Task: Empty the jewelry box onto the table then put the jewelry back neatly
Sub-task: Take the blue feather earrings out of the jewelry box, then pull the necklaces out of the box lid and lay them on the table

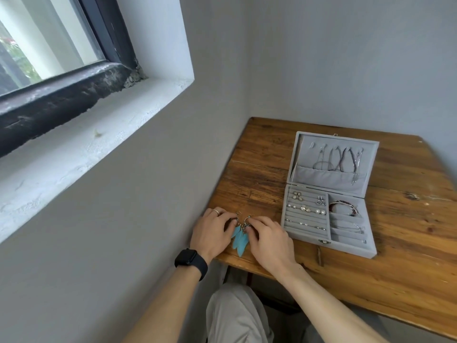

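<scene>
Head view: we pinch the hook ends of the blue feather earrings (240, 240) with curled left hand (212, 232) and right hand (268, 240) fingers, on the wooden table (400, 243), 8 o'clock from the open grey jewelry box (356, 248).

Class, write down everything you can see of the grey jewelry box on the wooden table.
The jewelry box is a grey, felt-looking rectangle standing on the wooden table. Its lid is open and tilted back, with necklaces hanging above a pocket. The base has slotted rows on the left holding small earrings and compartments on the right holding bracelets. A small metal clasp sits on the front wall.
</scene>
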Available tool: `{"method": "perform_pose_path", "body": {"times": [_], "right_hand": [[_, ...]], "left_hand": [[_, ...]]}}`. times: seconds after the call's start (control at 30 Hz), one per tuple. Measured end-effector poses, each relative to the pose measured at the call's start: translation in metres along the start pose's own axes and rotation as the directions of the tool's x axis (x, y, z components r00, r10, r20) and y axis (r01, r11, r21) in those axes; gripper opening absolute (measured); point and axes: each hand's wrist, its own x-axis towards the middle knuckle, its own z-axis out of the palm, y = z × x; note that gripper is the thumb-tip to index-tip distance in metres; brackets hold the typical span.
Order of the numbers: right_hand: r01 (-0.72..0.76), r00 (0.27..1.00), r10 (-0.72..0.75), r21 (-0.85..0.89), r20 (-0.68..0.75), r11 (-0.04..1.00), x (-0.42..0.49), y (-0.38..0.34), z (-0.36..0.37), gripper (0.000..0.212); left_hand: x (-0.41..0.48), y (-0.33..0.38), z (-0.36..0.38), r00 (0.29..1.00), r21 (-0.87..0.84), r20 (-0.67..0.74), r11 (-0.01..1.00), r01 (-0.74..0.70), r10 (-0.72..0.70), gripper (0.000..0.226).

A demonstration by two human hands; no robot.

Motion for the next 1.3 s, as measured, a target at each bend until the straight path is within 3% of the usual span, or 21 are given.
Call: {"method": "perform_pose_path", "body": {"times": [0.23, 0.4, 0.67, 0.8, 0.97, 1.17, 1.3], "right_hand": [[0.124, 0.992, -0.125, 0.143, -0.008, 0.982, -0.007, 0.008, -0.024, 0.035], [0.211, 0.971, -0.199, 0.087, -0.13, 0.974, -0.021, 0.029, -0.058, 0.028], [0.113, 0.973, -0.101, 0.047, -0.208, 0.993, -0.008, 0.086, -0.112, 0.029], [0.076, 0.968, -0.073, 0.002, -0.24, 0.997, 0.017, 0.111, -0.139, 0.028], [0.065, 0.957, -0.084, -0.076, -0.278, 0.995, 0.058, 0.135, -0.162, 0.027], [0.145, 0.923, -0.224, -0.259, -0.313, 0.955, 0.11, 0.151, -0.168, 0.024], [0.22, 0.928, -0.315, -0.388, -0.201, 0.895, 0.139, 0.154, -0.167, 0.031]], "left_hand": [[-0.004, 0.011, -0.01, 1.0, 0.033, 0.012, 0.999, 0.006, -0.007, 0.036], [-0.007, 0.026, -0.017, 0.998, 0.086, 0.015, 0.995, -0.056, 0.055, 0.045], [0.029, 0.086, -0.023, 0.985, 0.054, 0.005, 0.983, -0.175, 0.175, 0.047], [0.067, 0.126, -0.022, 0.974, 0.049, -0.032, 0.973, -0.224, 0.226, 0.048], [0.123, 0.161, -0.021, 0.984, -0.05, -0.061, 0.984, -0.173, 0.17, 0.058], [0.179, 0.173, -0.014, 0.995, -0.196, 0.031, 0.977, -0.086, 0.094, 0.079], [0.203, 0.175, -0.01, 0.987, -0.239, 0.112, 0.967, -0.088, 0.118, 0.084]]}}
